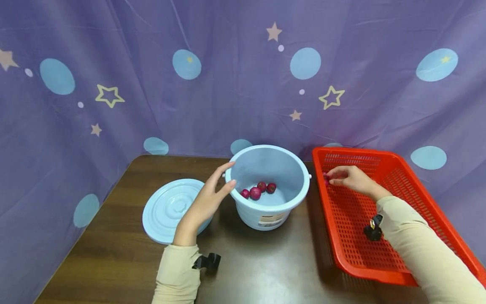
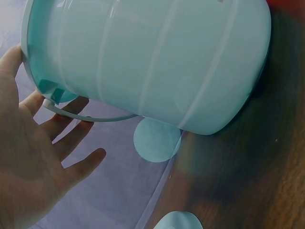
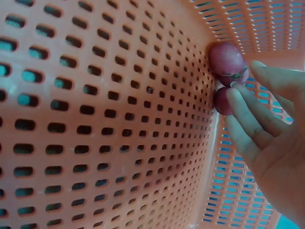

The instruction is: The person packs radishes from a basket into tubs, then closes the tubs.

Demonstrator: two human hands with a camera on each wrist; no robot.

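A light blue bucket (image 1: 265,211) stands mid-table with several small red fruits (image 1: 255,193) lying in its bottom. My left hand (image 1: 214,188) is open, with its fingertips and thumb resting against the bucket's left rim. In the left wrist view the open palm (image 2: 33,162) sits beside the bucket wall (image 2: 157,57) and its thin handle (image 2: 90,118). My right hand (image 1: 347,177) reaches into the red slotted basket (image 1: 353,240). Its fingertips (image 3: 238,102) touch two red fruits (image 3: 226,59) lying against the basket's wall (image 3: 95,119). The thumb is hidden.
The bucket's round blue lid (image 1: 167,209) lies flat on the dark wooden table (image 1: 265,261), left of the bucket and under my left forearm. A purple cloth with stars and dots hangs close behind and to both sides. The basket reaches the table's right front edge.
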